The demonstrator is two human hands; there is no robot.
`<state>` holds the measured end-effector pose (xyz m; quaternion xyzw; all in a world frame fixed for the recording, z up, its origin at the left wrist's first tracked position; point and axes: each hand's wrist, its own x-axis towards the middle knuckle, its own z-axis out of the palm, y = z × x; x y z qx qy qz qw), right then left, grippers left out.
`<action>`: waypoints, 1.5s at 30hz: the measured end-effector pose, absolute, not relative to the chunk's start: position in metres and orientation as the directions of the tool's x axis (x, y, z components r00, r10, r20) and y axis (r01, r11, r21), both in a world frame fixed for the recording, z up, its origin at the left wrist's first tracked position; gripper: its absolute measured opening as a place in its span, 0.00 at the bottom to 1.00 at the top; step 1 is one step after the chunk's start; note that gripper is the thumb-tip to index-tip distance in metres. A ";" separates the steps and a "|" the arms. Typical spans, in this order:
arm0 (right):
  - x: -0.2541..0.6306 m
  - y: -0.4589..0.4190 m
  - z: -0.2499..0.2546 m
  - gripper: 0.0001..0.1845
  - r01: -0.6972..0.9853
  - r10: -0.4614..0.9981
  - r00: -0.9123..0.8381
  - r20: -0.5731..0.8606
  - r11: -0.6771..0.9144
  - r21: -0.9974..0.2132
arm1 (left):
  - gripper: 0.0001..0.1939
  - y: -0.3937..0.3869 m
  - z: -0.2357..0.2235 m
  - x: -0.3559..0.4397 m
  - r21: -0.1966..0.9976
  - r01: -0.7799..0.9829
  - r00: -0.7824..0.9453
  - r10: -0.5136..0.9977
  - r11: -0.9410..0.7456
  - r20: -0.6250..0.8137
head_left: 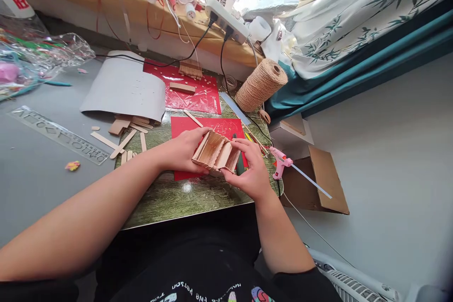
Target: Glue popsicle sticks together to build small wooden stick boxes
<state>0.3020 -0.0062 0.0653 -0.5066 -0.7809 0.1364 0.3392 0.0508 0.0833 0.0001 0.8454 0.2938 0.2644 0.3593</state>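
Between my two hands is a small open box made of wooden craft sticks (211, 150), with a divider across its inside. My left hand (184, 151) grips its left end, thumb and fingers on opposite sides. On the right end, my right hand (249, 167) pinches the walls between thumb and fingers. The box is raised a little over a red sheet (184, 126) on the green wood-patterned table (159, 203). A dark green object, partly hidden, lies behind my right fingers.
A pink glue gun (281, 163) with a glue stick sits at the table's right edge. A twine roll (260, 86) stands behind. Loose craft sticks (123, 144), a clear ruler (60, 134) and a curved white sheet (123, 87) lie left. Black cables cross the back.
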 end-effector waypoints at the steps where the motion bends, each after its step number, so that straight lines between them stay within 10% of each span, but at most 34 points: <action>1: 0.302 -0.006 0.066 0.38 0.702 0.886 -0.257 0.387 0.446 -0.555 | 0.54 0.083 0.000 0.051 0.763 0.305 0.689 0.685 -0.570 0.236; 45: 0.294 -0.003 0.051 0.30 0.659 0.907 -0.341 0.246 0.418 -0.625 | 0.62 0.088 -0.007 0.050 0.787 0.284 0.706 0.675 -0.548 0.215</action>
